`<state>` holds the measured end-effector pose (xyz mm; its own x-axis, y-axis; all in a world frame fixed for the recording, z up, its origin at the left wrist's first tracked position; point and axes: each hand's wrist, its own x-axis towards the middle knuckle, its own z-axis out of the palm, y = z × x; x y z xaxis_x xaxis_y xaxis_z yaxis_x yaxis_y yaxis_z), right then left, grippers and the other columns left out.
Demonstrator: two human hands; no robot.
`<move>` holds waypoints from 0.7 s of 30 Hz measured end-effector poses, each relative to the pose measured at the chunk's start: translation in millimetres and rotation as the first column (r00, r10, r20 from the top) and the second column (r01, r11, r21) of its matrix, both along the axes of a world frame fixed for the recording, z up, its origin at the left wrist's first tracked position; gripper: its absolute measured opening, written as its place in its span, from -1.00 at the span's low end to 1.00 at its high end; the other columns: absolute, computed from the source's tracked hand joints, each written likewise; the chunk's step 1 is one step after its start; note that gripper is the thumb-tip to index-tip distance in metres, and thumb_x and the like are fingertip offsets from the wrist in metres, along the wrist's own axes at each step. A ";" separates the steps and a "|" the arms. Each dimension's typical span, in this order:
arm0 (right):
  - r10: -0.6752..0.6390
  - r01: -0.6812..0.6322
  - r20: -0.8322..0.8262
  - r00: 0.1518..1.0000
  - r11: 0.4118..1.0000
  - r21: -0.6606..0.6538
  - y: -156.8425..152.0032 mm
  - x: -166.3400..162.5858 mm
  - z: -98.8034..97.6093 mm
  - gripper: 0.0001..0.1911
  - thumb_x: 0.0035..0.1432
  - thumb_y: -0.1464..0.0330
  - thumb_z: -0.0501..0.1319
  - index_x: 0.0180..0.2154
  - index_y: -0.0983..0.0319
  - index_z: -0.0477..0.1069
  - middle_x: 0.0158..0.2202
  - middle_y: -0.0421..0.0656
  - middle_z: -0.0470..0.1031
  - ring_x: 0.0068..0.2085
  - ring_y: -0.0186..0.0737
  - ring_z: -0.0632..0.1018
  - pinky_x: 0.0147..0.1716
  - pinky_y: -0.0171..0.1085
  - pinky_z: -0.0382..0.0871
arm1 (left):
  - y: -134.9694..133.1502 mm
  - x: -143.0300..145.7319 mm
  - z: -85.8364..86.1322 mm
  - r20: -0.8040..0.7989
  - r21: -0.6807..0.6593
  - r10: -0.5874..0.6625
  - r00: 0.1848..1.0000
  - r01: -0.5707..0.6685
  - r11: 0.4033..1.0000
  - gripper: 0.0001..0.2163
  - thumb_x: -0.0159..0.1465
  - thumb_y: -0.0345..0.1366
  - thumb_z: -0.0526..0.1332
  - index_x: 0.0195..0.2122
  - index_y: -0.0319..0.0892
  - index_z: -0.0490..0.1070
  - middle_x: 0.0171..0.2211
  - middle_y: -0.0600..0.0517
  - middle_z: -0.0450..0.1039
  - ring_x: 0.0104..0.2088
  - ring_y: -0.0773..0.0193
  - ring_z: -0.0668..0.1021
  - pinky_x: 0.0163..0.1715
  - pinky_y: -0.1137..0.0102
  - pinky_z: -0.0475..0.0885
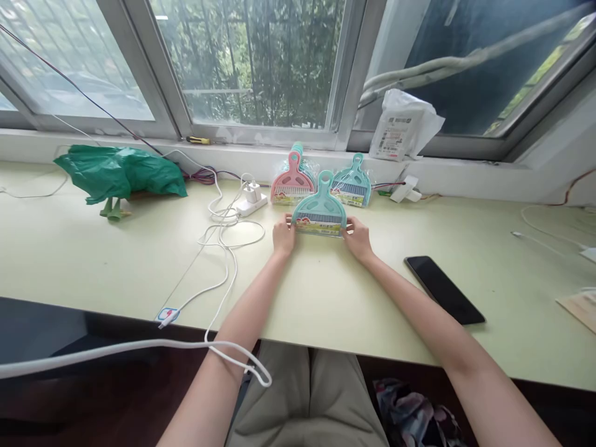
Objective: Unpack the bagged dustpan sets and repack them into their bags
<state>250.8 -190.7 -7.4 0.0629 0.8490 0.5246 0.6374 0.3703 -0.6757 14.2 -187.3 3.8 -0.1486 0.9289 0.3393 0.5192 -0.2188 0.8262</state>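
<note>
Between my two hands stands a mint-green dustpan (325, 197) with a small brush in front of it, upright on the tabletop with its handle up. My left hand (284, 236) grips its lower left edge, and my right hand (357, 238) grips the lower right edge. Right behind it, a pink dustpan (293, 177) in clear wrapping leans at the back left, with green ones partly hidden behind. Another wrapped mint-green dustpan (356, 180) stands at the back right, partly covered by the held one.
White cables (228, 248) and a power strip (252, 205) lie left of my hands. A green plastic bag (123, 174) sits farther left. A black phone (444, 290) lies right. On the windowsill are a yellow cutter (198, 140) and a white package (403, 127).
</note>
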 end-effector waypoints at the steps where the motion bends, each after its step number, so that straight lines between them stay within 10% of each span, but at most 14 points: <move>1: 0.017 -0.017 0.008 1.000 1.000 0.004 9.6 -9.0 0.8 -0.71 0.02 0.39 0.13 -0.16 0.25 0.39 -0.20 -0.08 0.53 -0.35 -0.20 0.53 -0.25 -0.17 0.44 | 3.7 -4.6 -1.0 0.033 0.004 0.045 0.998 -0.045 0.999 -0.78 0.28 -0.40 0.10 -0.05 -0.14 0.30 -0.14 -0.07 0.53 -0.24 0.27 0.58 -0.15 0.35 0.43; 8: -0.034 0.034 0.011 0.999 0.999 -0.015 71.2 -70.3 -1.7 -0.67 0.06 0.48 0.07 -0.10 0.26 0.37 -0.14 0.01 0.53 -0.32 -0.14 0.52 -0.17 -0.16 0.38 | 24.0 -29.3 -2.8 0.224 -0.109 0.338 0.914 -0.321 0.941 -0.64 0.22 -0.43 0.15 0.04 -0.17 0.17 0.14 -0.21 0.26 0.14 0.18 0.40 0.08 0.29 0.32; 21: -0.138 0.137 -0.067 0.988 0.990 -0.008 123.3 -103.2 -7.4 -0.67 0.04 0.52 0.04 -0.12 0.28 0.36 -0.14 0.04 0.50 -0.21 -0.08 0.49 -0.11 -0.14 0.33 | 35.3 -29.2 -10.0 0.220 -0.146 0.272 0.937 -0.244 0.959 -0.75 0.20 -0.48 0.08 -0.09 -0.16 0.27 0.04 -0.09 0.38 -0.11 0.28 0.52 -0.01 0.34 0.36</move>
<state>147.6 -67.4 -14.8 0.2143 0.8317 0.5122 0.6350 0.2798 -0.7201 -14.9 -152.0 -6.2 -0.4509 0.8784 0.1587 0.3330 0.0005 0.9429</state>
